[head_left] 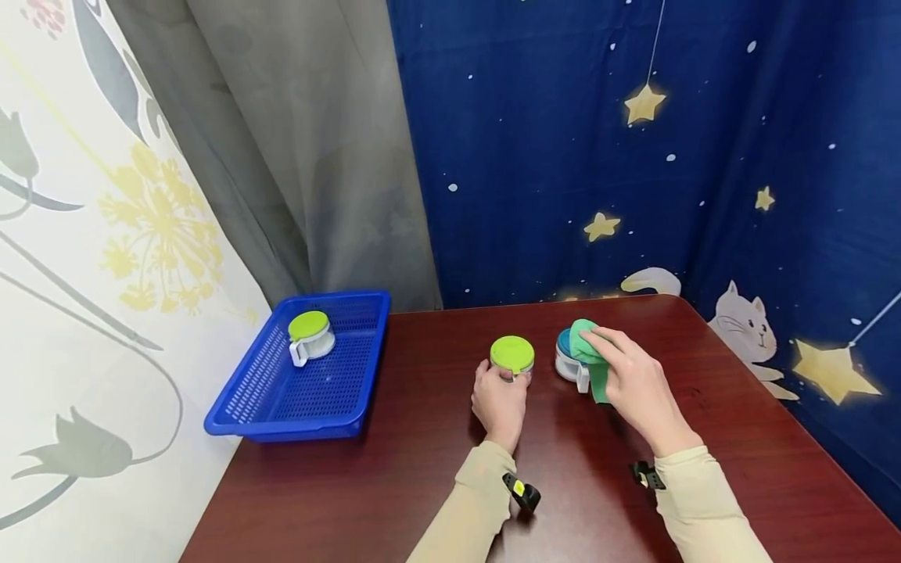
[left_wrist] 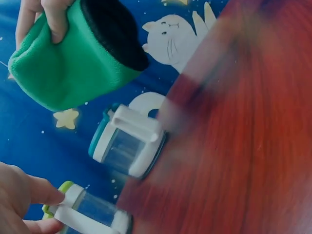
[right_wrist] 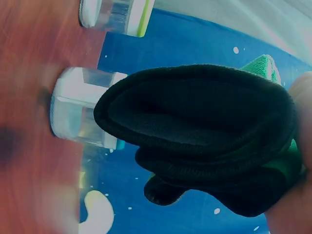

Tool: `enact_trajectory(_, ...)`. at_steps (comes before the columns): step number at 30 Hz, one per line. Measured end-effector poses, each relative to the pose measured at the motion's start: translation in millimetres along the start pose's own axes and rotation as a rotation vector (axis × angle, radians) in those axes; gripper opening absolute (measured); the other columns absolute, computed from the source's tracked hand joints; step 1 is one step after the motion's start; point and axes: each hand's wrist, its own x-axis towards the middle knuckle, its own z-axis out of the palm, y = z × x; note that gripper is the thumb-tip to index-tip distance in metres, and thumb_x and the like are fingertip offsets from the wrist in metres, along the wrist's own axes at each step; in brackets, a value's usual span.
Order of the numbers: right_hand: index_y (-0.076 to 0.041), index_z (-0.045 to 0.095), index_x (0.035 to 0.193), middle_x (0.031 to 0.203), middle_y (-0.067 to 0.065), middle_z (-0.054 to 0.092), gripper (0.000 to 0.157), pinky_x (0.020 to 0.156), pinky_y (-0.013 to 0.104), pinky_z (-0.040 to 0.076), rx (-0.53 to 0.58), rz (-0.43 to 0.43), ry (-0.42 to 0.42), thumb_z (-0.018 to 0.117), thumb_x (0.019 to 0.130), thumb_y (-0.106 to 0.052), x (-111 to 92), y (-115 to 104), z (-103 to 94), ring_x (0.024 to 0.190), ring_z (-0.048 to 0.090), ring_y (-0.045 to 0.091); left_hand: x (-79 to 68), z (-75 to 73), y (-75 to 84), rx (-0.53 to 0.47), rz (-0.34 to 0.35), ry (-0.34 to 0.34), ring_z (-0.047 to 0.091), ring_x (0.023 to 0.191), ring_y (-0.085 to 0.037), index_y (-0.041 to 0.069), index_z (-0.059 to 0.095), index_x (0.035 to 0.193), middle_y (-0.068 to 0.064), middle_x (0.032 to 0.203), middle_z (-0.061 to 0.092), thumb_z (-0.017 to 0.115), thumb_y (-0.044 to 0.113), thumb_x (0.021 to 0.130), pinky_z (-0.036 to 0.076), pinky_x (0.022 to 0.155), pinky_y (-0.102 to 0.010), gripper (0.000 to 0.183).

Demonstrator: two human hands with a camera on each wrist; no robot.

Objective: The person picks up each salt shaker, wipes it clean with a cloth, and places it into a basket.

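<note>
A clear jar with a lime-green lid [head_left: 512,354] and a white handle stands on the table; my left hand [head_left: 501,405] grips it near the lid with thumb and fingers. To its right is a similar jar with a blue lid [head_left: 565,342], its handle [left_wrist: 135,122] facing me. My right hand [head_left: 644,385] pinches a folded green cloth [head_left: 586,342] with a black edge. In the head view the cloth overlaps the blue lid; in the left wrist view a gap shows between cloth and jar. The cloth hides much of the right wrist view.
A blue plastic basket [head_left: 366,391] stands at the table's left side. Inside it sits another lime-lidded jar [head_left: 310,335] with a white handle. The dark red wooden table [head_left: 436,438] ends at a grey curtain [head_left: 338,156] and a blue starry curtain [head_left: 535,156].
</note>
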Motion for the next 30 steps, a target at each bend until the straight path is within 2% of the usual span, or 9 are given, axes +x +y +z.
enact_trajectory(5,-0.017,0.066,0.134,0.132,0.005,0.061,0.061,0.081,0.048,0.056,0.013,0.034,0.021,0.052,0.082,0.014,-7,2,6.0,0.114,0.061,0.024,6.1,-1.5,-1.3,0.062,0.012,-0.032,0.067,0.100,-0.039,0.020,0.059,0.063,-0.012,0.133,0.063,0.083,0.027,0.073,0.052,0.075,-0.059,0.027)
enact_trajectory(8,-0.017,0.066,0.133,0.132,0.004,0.061,0.061,0.083,0.048,0.056,0.016,0.054,0.019,0.052,0.082,0.014,-11,3,7.6,0.114,0.061,0.023,7.4,-2.0,-4.7,0.074,0.037,-0.054,0.068,0.097,-0.039,0.020,0.056,0.057,-0.012,0.129,0.065,0.080,0.022,0.073,0.053,0.072,-0.058,0.029)
enact_trajectory(11,-0.017,0.066,0.134,0.133,0.004,0.060,0.061,0.085,0.048,0.055,0.023,0.071,0.019,0.052,0.083,0.014,-13,4,8.5,0.114,0.061,0.023,9.2,-1.2,-9.4,0.044,0.105,-0.070,0.069,0.091,-0.037,0.015,0.054,0.056,-0.010,0.118,0.069,0.079,0.017,0.075,0.053,0.071,-0.054,0.032)
enact_trajectory(14,-0.018,0.065,0.134,0.134,0.003,0.060,0.061,0.086,0.046,0.055,0.027,0.091,0.017,0.052,0.084,0.013,-15,3,9.8,0.115,0.061,0.022,10.9,-0.2,-14.6,-0.034,0.136,-0.077,0.069,0.096,-0.035,0.011,0.053,0.058,-0.008,0.115,0.071,0.083,0.015,0.077,0.054,0.079,-0.050,0.036)
enact_trajectory(18,-0.019,0.065,0.135,0.134,0.001,0.060,0.061,0.086,0.044,0.054,0.035,0.112,0.007,0.052,0.084,0.012,-19,1,12.5,0.114,0.061,0.020,10.6,-0.2,-19.7,-0.161,0.087,-0.055,0.067,0.109,-0.032,0.010,0.054,0.062,-0.011,0.122,0.070,0.086,0.011,0.075,0.052,0.089,-0.045,0.034)
enact_trajectory(24,-0.020,0.065,0.135,0.135,0.000,0.059,0.060,0.086,0.044,0.055,0.047,0.120,0.003,0.052,0.085,0.011,-22,0,15.3,0.116,0.060,0.020,12.3,-3.2,-21.5,-0.349,0.010,-0.008,0.067,0.107,-0.029,0.009,0.060,0.065,-0.014,0.119,0.071,0.085,0.004,0.073,0.053,0.086,-0.043,0.027)
enact_trajectory(27,-0.020,0.065,0.135,0.135,0.000,0.060,0.060,0.087,0.044,0.054,0.051,0.124,0.001,0.052,0.086,0.011,-23,-1,15.7,0.117,0.060,0.020,14.5,-4.2,-23.0,-0.421,-0.034,-0.020,0.068,0.105,-0.025,0.009,0.062,0.064,-0.013,0.117,0.072,0.086,0.004,0.073,0.054,0.085,-0.042,0.026)
enact_trajectory(30,-0.020,0.065,0.135,0.135,0.001,0.060,0.060,0.086,0.044,0.054,0.059,0.119,-0.003,0.051,0.086,0.012,-23,-2,17.0,0.118,0.060,0.020,15.8,-5.5,-25.3,-0.452,-0.049,-0.035,0.070,0.100,-0.020,0.009,0.064,0.064,-0.011,0.114,0.073,0.087,0.004,0.073,0.056,0.081,-0.039,0.025)
